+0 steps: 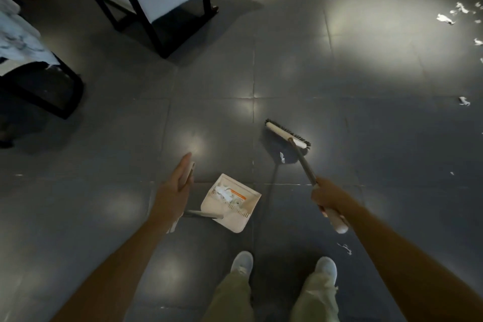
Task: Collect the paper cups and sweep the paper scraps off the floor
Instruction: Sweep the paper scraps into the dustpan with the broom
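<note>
gripping broom handle in right hand | left hand spreading wide beside dustpan | scraps lying far right

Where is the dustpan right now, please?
In the head view the dustpan sits low on the dark floor, centre frame, between the left hand and the broom, ahead of the shoes, with scraps inside.

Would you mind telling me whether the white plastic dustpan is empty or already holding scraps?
Holding scraps: the white plastic dustpan has crumpled white paper scraps lying inside its tray.
</note>
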Demonstrator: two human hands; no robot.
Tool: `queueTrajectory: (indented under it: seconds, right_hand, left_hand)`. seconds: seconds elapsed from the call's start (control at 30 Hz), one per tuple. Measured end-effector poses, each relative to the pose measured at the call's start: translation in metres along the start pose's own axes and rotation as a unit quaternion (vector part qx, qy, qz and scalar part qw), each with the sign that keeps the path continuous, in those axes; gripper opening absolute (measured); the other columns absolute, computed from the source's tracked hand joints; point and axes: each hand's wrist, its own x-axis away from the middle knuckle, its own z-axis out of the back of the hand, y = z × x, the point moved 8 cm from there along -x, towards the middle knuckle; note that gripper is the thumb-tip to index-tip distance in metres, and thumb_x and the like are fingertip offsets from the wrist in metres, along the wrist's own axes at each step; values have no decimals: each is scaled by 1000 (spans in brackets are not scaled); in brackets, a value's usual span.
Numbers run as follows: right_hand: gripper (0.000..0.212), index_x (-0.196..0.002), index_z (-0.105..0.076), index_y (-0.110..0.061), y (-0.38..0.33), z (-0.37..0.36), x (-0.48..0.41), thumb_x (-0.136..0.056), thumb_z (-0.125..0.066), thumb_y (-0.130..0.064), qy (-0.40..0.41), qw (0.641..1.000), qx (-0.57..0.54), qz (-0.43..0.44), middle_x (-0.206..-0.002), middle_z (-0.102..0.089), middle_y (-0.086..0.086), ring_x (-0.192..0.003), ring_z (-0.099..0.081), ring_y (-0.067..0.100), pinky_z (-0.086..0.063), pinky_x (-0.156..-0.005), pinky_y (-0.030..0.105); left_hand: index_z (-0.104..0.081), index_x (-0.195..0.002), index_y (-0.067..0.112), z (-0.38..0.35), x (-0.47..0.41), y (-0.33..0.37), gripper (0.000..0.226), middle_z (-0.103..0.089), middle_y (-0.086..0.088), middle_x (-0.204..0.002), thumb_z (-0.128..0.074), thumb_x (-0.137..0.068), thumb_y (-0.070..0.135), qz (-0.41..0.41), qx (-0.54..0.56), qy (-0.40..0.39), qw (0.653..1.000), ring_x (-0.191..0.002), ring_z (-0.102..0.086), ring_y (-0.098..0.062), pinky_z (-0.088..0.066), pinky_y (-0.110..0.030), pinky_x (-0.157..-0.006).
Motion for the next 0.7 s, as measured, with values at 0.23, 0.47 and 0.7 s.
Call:
queueTrajectory:
  seconds: [0.23,0.47,0.7]
  right_hand:
    - [27,-117,-42,-10,-38,-61,20,-92,-46,-2,-91,995,1,-34,-68,-52,10,-41,-52,11,-38,-34,16]
    - [29,-119,-52,-10,-60,-103,55,-90,-52,-6,-186,981,-44,-44,-65,-54,6,-43,-48,8,-42,-42,20]
    - [44,-133,-49,-8,-56,-96,109,-90,-52,-4,-191,977,-76,-50,-60,-50,5,-35,-46,5,-39,-37,16]
  left_hand:
    - [-27,-149,23,2,-43,-5,50,-40,12,-139,-41,-101,19,-44,-41,-45,997,-125,-39,-6,-26,-9,-96]
    - [-27,-148,29,-4,-65,-1,53,-55,-13,-133,-45,-99,14,-52,-32,-53,997,-106,-62,-20,-34,-12,-83]
    - [-32,-146,23,2,-61,-2,52,-52,-11,-136,-47,-98,13,-72,-16,-71,995,-118,-49,-11,-33,-13,-88]
